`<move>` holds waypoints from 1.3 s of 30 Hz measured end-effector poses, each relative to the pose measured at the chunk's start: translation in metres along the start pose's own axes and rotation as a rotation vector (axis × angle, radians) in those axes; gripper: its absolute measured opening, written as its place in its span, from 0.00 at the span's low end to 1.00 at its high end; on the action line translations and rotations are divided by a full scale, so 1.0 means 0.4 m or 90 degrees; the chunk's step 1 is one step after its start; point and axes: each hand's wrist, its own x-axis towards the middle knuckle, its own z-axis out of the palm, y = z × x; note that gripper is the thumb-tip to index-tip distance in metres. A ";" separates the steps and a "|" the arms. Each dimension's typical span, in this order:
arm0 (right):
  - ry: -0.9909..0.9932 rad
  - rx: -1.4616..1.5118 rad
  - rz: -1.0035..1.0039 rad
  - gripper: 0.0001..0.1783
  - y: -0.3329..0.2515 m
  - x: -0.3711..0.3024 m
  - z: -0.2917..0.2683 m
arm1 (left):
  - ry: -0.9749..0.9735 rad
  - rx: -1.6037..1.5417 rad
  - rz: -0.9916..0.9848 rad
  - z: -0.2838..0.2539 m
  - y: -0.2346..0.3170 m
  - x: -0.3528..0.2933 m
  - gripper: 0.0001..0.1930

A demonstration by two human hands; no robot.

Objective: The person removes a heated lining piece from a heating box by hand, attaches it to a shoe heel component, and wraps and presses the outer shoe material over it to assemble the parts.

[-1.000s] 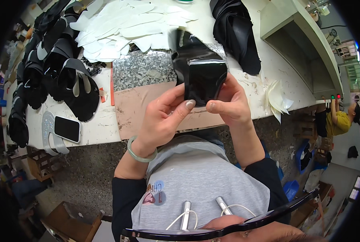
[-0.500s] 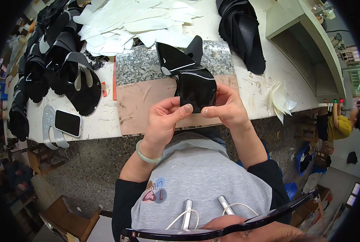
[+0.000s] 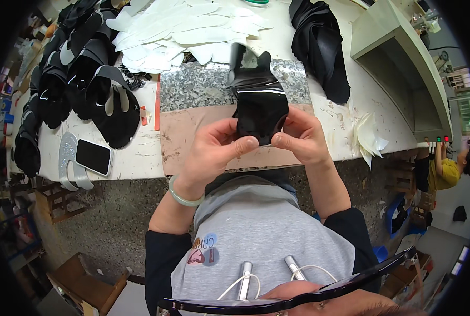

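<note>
- Your left hand (image 3: 221,143) has its grip closed on the near left corner of a glossy black, folded sheet-like piece (image 3: 263,111), thumb in front and fingers bent behind.
- Your right hand (image 3: 306,138) has its grip closed on the same piece at the near right corner, its thumb just beside your left thumb.
- The glossy piece is held up between your hands, over the middle of the off-white tabletop (image 3: 135,167); its far end flares upward and is blurred.
- Behind it in your view, a flat tan board (image 3: 185,141) lies along the near edge, with a speckled grey stone slab (image 3: 193,87) on the far side of the board.
- An orange-red strip (image 3: 157,105) runs along the slab's left side.
- Far of the slab you have a spread heap of thin white curved cut-outs (image 3: 177,31).
- To your left stand rows of black shaped pieces with grey edges (image 3: 121,124); near them lie a white-edged phone with a dark screen (image 3: 94,157) and a silver glittery forked piece (image 3: 68,158).
- To your right, a bundle of matte black pieces (image 3: 324,58) lies far, and a small stack of cream curved sheets (image 3: 369,134) lies nearer.
</note>
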 end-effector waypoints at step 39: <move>0.168 -0.053 0.005 0.19 0.058 -0.097 0.032 | 0.171 0.273 0.170 0.025 -0.129 -0.077 0.07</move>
